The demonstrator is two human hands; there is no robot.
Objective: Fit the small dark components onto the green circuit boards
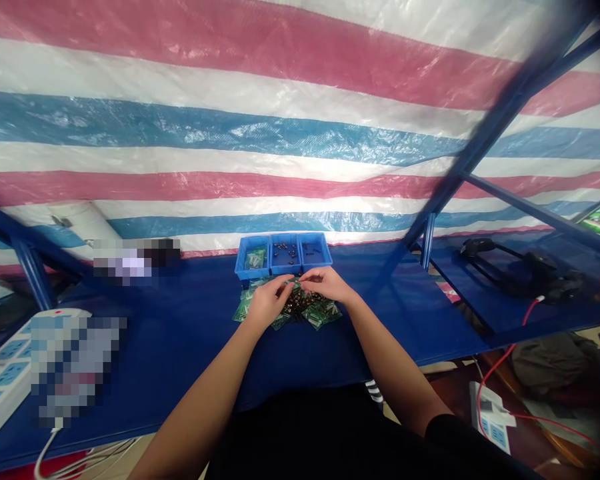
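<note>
Left hand (266, 303): here in front, fingertips pinched together on a small green packet (296, 285)
Right hand (327, 285): opposite it, thumb and finger closed on that same packet
Packet's spot: between the two hands, right over the heap of metal parts (300, 305)
Why both hands: so small and limp, it probably needs steadying from either side
Blue bins: left bin (253, 273) with a green packet, middle bin (285, 269) and right bin (327, 259) with small loose parts, likely lined up beyond the heap for easy reach and sorting
Other green packets (320, 315): flat on the blue worktop (180, 320) around the heap, presumably within fingertip range
Packet's direction: mostly covered by fingers, so its long axis and pointing can't be told
</note>
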